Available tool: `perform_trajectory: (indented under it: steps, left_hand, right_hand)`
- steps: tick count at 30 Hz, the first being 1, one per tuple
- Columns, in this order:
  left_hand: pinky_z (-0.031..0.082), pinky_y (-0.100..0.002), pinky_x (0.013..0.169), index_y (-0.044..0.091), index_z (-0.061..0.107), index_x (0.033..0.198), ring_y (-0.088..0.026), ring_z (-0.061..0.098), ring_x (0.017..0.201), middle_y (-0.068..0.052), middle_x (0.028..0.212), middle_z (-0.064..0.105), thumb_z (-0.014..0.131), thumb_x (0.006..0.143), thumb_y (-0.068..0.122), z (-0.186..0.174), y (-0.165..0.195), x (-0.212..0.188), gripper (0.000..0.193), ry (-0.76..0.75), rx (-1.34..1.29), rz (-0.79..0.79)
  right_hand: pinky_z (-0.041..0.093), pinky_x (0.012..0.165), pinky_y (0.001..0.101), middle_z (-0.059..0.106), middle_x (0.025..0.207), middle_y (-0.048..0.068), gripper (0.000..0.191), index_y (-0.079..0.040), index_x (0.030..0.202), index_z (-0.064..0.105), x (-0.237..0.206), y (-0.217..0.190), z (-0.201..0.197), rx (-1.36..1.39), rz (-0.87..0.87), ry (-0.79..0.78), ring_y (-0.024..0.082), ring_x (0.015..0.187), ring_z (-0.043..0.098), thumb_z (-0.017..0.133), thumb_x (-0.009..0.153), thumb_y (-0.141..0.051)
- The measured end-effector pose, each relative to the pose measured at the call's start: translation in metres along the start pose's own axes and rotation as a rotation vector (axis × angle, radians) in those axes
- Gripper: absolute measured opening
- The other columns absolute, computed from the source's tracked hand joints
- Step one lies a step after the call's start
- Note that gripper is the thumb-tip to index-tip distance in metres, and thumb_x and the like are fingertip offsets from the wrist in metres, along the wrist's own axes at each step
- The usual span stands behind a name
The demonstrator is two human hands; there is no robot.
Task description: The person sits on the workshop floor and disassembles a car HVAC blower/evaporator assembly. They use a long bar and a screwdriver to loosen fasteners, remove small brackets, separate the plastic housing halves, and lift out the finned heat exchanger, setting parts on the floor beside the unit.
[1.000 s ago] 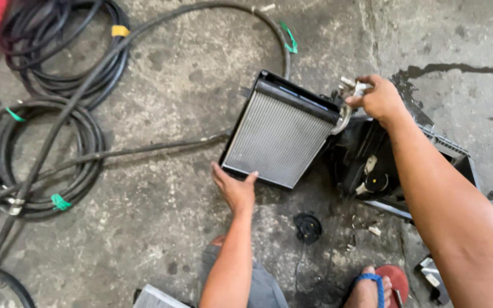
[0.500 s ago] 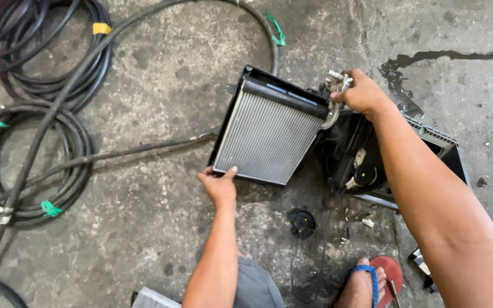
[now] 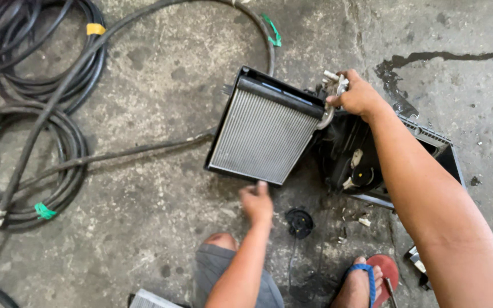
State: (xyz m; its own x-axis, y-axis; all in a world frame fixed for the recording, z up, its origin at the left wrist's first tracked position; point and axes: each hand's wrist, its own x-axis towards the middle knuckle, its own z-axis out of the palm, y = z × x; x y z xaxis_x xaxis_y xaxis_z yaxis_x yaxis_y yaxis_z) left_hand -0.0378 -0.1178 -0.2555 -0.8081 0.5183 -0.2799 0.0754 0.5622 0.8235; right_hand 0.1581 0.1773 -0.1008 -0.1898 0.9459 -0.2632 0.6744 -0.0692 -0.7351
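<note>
A finned silver radiator-like core (image 3: 263,134) with a black top frame lies tilted on the concrete floor. My right hand (image 3: 358,94) grips the metal pipe fittings (image 3: 333,80) at its upper right corner. My left hand (image 3: 257,202) reaches to the core's lower edge, fingertips touching its bottom frame. A black plastic housing (image 3: 372,162) sits just right of the core, under my right forearm.
Coiled black hoses (image 3: 29,114) with green and yellow ties cover the left side. One hose (image 3: 132,149) runs to the core's left edge. A small round black part (image 3: 299,221) lies near my sandalled foot (image 3: 369,276). A dark wet streak (image 3: 440,57) marks the floor upper right.
My left hand has slid right along the core's lower edge, from its left corner to the middle. The right hand keeps its hold on the fittings; the core has stayed nearly in place.
</note>
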Motion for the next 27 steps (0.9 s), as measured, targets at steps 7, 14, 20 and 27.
perform_trajectory:
  steps: [7,14,20,27]
  left_hand:
    - [0.056,-0.046,0.093,-0.003,0.059,0.11,-0.031,0.071,0.105,-0.017,0.104,0.071,0.064,0.097,0.036,0.058,0.006,-0.016,0.041,-0.421,-1.096,-0.935]
    - [0.053,-0.045,0.087,-0.001,0.059,0.105,-0.03,0.068,0.104,-0.013,0.101,0.068,0.059,0.096,0.036,0.056,0.008,-0.03,0.037,-0.283,-1.522,-1.033]
    - [0.053,-0.04,0.06,0.007,0.059,0.085,-0.029,0.071,0.071,-0.013,0.081,0.07,0.07,0.093,0.054,0.065,-0.01,-0.008,0.049,-0.299,-0.778,-0.824]
    - [0.054,-0.049,0.064,-0.002,0.07,0.091,-0.038,0.072,0.073,-0.02,0.081,0.072,0.079,0.085,0.054,0.027,0.01,0.01,0.057,-0.288,0.116,-0.438]
  right_hand:
    - [0.05,0.096,0.0405,0.07,0.122,0.019,0.077,-0.006,0.141,0.054,-0.001,0.0,-0.002,-0.033,-0.03,0.025,0.031,0.113,0.066,0.088,0.073,-0.016]
    - [0.051,0.096,0.0404,0.071,0.121,0.019,0.075,-0.006,0.139,0.055,0.004,0.003,-0.002,-0.021,-0.049,0.054,0.032,0.113,0.067,0.088,0.073,-0.016]
    - [0.052,0.096,0.0407,0.073,0.117,0.019,0.084,-0.007,0.14,0.054,0.002,0.003,-0.005,-0.041,-0.011,0.012,0.033,0.111,0.069,0.091,0.065,-0.016]
    - [0.049,0.1,0.0426,0.064,0.128,0.027,0.102,-0.004,0.151,0.041,0.011,0.015,0.0,-0.163,-0.123,0.046,0.039,0.12,0.061,0.095,0.067,-0.027]
